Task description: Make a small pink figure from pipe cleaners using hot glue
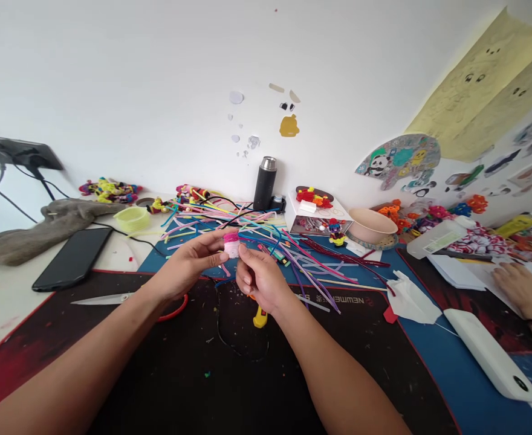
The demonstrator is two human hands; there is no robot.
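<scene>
Between my two hands is a small fuzzy piece (231, 246), deep pink on top and pale pink below, apparently wound from pipe cleaners. My left hand (188, 257) pinches it from the left side with thumb and fingers. The thumb of my right hand (263, 275) presses its right edge, the other fingers curled underneath. Just below the right hand lies a yellow cutter (260, 318), partly covered. Scissors (100, 299) with red handles lie partly under my left forearm. Loose pipe cleaners (311, 254) in many colours spread behind the hands.
A black flask (265, 186) stands by the wall, near a white box (300, 222) and a beige bowl (372, 225). A phone (72, 258) lies left, a white power bank (493, 355) right. Another person's hand (522, 287) rests at far right.
</scene>
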